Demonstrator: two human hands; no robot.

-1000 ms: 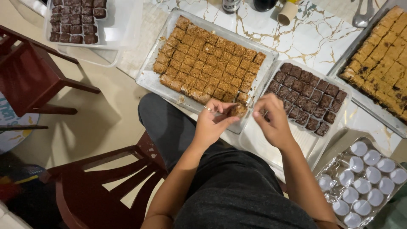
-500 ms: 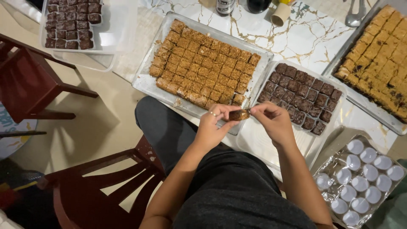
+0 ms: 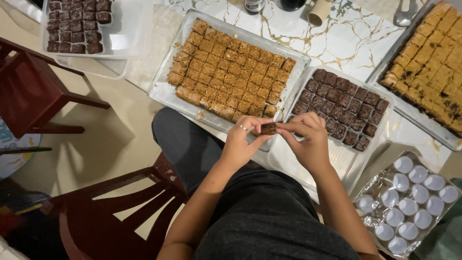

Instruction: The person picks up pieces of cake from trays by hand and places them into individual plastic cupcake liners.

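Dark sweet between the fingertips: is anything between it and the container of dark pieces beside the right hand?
Nothing visible. Both hands, left and right, pinch the dark sweet just in front of the container of dark pieces. Its near edge lies directly beside the right hand, with no object in the gap.

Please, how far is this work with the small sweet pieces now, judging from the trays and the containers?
Done: rows of dark squares in cups already fill part of the clear container and the container at top left. In hand: the left hand and right hand together hold one brown piece. Left: most of the golden tray remains full, and white paper cups wait unused.
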